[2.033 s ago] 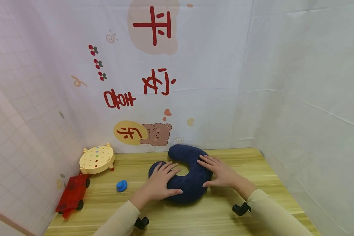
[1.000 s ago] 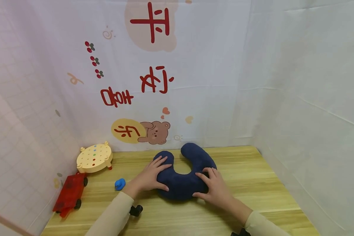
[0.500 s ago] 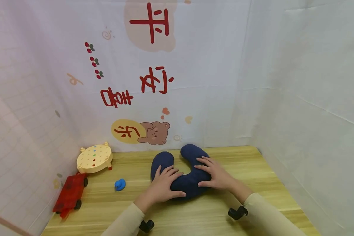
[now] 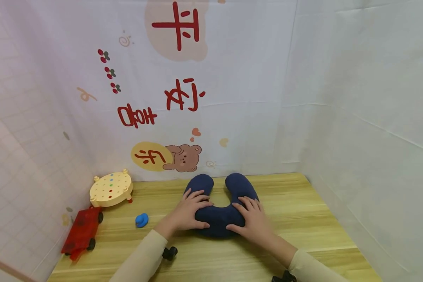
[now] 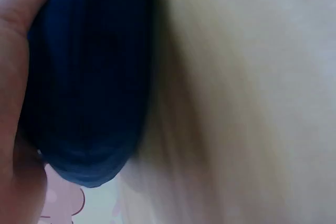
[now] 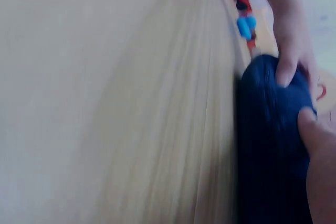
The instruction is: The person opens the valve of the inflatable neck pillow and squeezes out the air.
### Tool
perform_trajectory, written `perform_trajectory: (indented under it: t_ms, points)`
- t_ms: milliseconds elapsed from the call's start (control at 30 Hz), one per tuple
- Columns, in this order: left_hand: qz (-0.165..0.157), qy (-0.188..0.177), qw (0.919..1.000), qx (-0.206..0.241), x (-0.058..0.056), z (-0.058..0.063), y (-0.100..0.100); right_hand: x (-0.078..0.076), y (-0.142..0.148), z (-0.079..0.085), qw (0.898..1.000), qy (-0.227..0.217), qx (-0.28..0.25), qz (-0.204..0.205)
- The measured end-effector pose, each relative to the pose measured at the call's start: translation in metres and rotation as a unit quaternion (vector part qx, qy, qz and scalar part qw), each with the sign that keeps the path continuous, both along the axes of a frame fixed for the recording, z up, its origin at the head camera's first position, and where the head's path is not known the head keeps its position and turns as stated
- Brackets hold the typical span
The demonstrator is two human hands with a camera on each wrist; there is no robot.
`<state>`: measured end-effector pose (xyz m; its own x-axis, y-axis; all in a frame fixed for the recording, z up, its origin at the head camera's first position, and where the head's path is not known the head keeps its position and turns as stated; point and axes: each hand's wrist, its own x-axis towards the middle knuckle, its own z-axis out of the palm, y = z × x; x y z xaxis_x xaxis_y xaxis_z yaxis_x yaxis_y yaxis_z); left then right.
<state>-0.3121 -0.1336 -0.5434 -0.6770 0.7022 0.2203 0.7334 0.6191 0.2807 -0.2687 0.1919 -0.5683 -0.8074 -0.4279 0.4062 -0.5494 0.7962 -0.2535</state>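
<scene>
A dark navy U-shaped neck pillow [image 4: 216, 223] lies on the wooden tabletop, its two ends pointing at the back wall. My left hand [image 4: 188, 213] grips its left side, fingers over the top and thumb on the front curve. On the opposite side my right hand [image 4: 254, 223] holds the pillow with bent fingers, the thumb towards the front. The left wrist view has the navy fabric [image 5: 92, 87] close up beside the hand. In the right wrist view both thumbs press on the pillow [image 6: 270, 140]. The palms hide parts of its sides.
Left of the pillow sits a small blue duck-like toy [image 4: 141, 220]. Further left are a red toy cart [image 4: 82, 231] with black wheels and a round cream dotted stool-like toy [image 4: 111, 190]. A printed white cloth [image 4: 250, 117] hangs behind the table [image 4: 303, 219].
The pillow has turned from opening towards the back left to opening straight back, both ends now level. Both hands shifted along it and stay on its sides.
</scene>
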Motion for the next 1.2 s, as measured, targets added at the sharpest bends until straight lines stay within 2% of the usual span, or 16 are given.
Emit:
perform_trajectory:
  t_ms: [100, 233, 333, 500, 667, 867, 1200]
  points:
    - [-0.004, -0.016, 0.9999, 0.004, -0.003, 0.003, -0.003, 0.007, -0.006, -0.001, 1.0, 0.008, -0.022, -0.013]
    - [0.001, -0.026, 0.9996, 0.008, -0.003, 0.001, -0.003, 0.005, 0.0, -0.003, 0.996, 0.017, -0.079, 0.022]
    - [0.01, -0.027, 0.9995, 0.011, -0.002, -0.004, -0.003, 0.006, 0.012, -0.004, 0.99, 0.031, -0.132, 0.043]
    - [0.026, -0.029, 0.999, 0.022, 0.0, -0.01, -0.003, 0.019, 0.035, -0.009, 0.985, 0.057, -0.165, 0.012]
    - [0.035, -0.023, 0.9987, 0.03, 0.0, -0.011, -0.002, 0.036, 0.049, -0.019, 0.983, 0.023, -0.182, -0.013]
    - [0.039, -0.023, 0.9985, 0.03, -0.001, -0.012, -0.003, 0.036, 0.047, -0.025, 0.974, -0.026, -0.223, -0.026]
    - [0.041, -0.029, 0.9981, 0.036, 0.0, -0.013, -0.002, 0.034, 0.036, -0.027, 0.966, -0.017, -0.258, -0.031]
